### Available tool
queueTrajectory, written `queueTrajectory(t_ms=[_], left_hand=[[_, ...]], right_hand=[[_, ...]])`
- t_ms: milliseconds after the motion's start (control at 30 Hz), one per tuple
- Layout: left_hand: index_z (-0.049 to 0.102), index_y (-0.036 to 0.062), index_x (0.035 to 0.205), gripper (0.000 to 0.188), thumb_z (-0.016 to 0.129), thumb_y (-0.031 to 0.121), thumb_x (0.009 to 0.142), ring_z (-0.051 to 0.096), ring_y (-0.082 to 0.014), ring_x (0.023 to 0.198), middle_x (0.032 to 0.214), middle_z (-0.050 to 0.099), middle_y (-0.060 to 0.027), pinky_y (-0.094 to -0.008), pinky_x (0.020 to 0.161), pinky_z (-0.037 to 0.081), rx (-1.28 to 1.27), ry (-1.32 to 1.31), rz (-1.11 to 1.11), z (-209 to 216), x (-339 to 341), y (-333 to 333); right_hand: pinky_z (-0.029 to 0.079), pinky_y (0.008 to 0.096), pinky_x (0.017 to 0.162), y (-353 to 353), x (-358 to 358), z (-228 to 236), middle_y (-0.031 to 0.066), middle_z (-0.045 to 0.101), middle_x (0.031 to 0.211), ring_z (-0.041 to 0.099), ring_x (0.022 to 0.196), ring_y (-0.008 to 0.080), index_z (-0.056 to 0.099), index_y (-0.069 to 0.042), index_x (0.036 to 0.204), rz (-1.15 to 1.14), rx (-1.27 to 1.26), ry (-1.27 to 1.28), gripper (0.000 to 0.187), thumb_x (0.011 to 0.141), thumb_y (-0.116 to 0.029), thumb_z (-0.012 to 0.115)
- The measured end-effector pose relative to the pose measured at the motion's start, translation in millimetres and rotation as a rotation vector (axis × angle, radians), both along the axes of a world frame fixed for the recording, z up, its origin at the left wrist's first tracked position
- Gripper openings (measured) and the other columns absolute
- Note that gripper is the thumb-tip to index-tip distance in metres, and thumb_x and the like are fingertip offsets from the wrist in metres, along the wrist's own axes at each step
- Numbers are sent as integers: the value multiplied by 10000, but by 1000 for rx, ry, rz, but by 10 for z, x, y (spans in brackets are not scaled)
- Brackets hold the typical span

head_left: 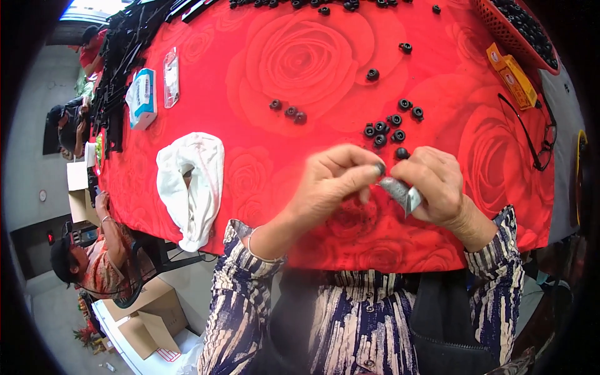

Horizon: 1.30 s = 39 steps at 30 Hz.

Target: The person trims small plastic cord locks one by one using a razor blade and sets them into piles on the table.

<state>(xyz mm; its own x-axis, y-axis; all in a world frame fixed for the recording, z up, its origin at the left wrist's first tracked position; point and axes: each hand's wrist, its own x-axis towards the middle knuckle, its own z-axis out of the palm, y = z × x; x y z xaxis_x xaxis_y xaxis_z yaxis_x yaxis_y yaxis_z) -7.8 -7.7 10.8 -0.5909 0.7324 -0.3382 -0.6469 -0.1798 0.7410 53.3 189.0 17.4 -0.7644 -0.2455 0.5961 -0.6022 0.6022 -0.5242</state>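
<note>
Fingertips (370, 175) of the left hand (334, 178) are pinching 1 small black part (380, 167) over red tablecloth (269, 137), while the right hand (436, 182) is clasping a grey tool (395, 190); from here, the part is looking light, stiff, possibly slippery, its edge probably offering the surest hold.

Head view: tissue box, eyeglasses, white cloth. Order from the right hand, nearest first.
From the right hand, as the head view shows it:
1. Eyeglasses: to its right and slightly farther up the picture.
2. White cloth: well to its left, past the left hand.
3. Tissue box: upper left, beyond the cloth.
</note>
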Motion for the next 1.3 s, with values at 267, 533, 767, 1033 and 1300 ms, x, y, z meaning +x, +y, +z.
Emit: queueTrajectory(t_ms=[267,533,767,1033,1300], left_hand=[[639,8,858,117,691,32,756,545,-101,659,765,610,-43,-247,589,433,-727,1125,652,-4,-485,-177],[652,39,888,183,717,68,719,557,-227,857,854,634,-60,-340,735,443,-993,1601,648,-41,-535,-151],[647,68,959,252,710,70,716,547,-273,925,938,622,-68,-371,783,451,-488,1704,141,-141,-395,148],[611,42,972,260,693,67,727,550,-287,903,912,618,-89,-380,784,452,-527,1754,99,-143,-409,196],[584,-27,996,114,523,27,915,606,-113,764,942,633,-94,-238,638,512,-41,307,143,33,-158,95]], right_hand=[[432,363,502,50,-66,-90,84,474,674,541,584,258,555,-31,858,-40,43,-115,214,704,-80,694],[449,366,511,76,-81,-151,91,508,704,564,608,274,564,-41,875,-44,-7,-138,268,644,-64,697],[455,369,521,63,-72,-97,91,511,708,570,624,277,563,-39,872,-41,-19,-114,271,640,-73,698],[462,366,537,65,-86,-92,97,527,725,582,645,280,568,-38,879,-43,20,-128,289,616,-56,686],[461,355,527,75,-58,-94,95,535,735,579,633,273,580,-38,913,-27,-73,-142,299,635,-36,689]])
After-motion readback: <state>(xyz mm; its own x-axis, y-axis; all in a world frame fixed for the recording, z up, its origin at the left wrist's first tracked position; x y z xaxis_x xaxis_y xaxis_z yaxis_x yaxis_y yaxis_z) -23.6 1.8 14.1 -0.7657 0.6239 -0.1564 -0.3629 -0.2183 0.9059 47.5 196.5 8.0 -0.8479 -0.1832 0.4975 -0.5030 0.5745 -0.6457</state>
